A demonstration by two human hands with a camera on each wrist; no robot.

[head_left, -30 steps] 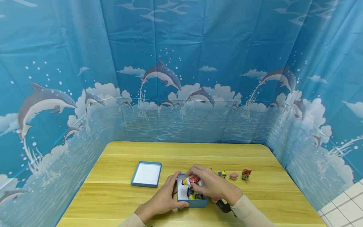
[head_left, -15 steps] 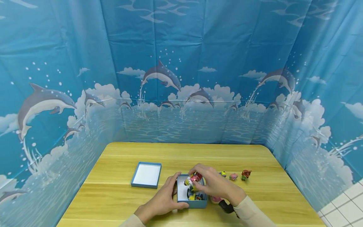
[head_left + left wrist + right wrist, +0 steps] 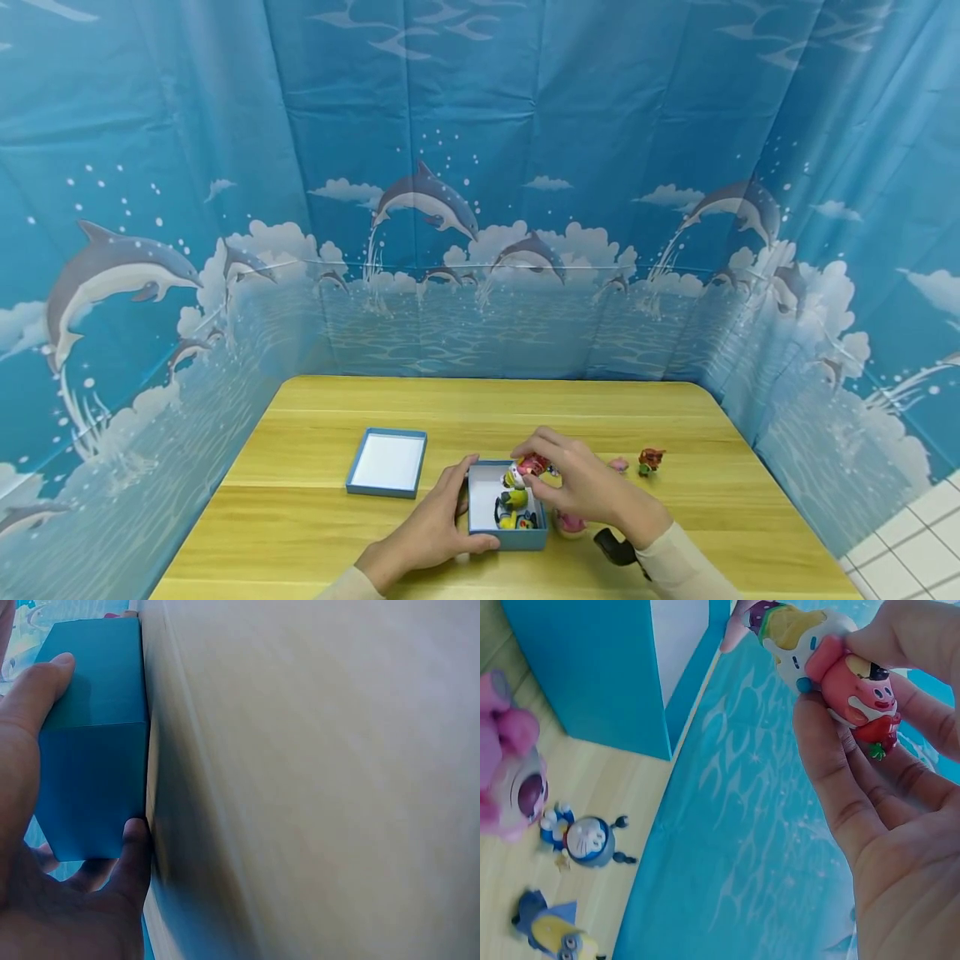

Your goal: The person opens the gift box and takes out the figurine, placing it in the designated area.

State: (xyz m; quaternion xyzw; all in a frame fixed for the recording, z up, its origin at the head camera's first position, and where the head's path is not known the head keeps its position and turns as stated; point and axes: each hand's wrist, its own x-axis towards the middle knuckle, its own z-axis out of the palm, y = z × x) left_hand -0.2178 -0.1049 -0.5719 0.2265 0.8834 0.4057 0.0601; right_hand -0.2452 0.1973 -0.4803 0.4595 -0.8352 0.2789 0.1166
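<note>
An open blue box (image 3: 517, 540) with a white inside sits near the table's front edge. My left hand (image 3: 459, 510) grips its left wall and front corner; the left wrist view shows the thumb and a finger on the box (image 3: 90, 750). Several small figures (image 3: 514, 508) lie inside. My right hand (image 3: 553, 482) pinches a pink and white figurine (image 3: 527, 469) above the box's far right corner. In the right wrist view the figurine (image 3: 832, 667) sits between thumb and fingers.
The blue lid (image 3: 387, 461) lies upside down left of the box. Loose toys lie on the wooden table (image 3: 315, 500): a pink one (image 3: 570, 523) beside the box, another pink one (image 3: 618, 463), a red-brown one (image 3: 650, 459). Blue dolphin curtains wall three sides.
My right hand has carried the pink and white figurine rightward, from over the box's middle to its far right corner, now hiding the small yellow toy behind it. The left hand has stayed put.
</note>
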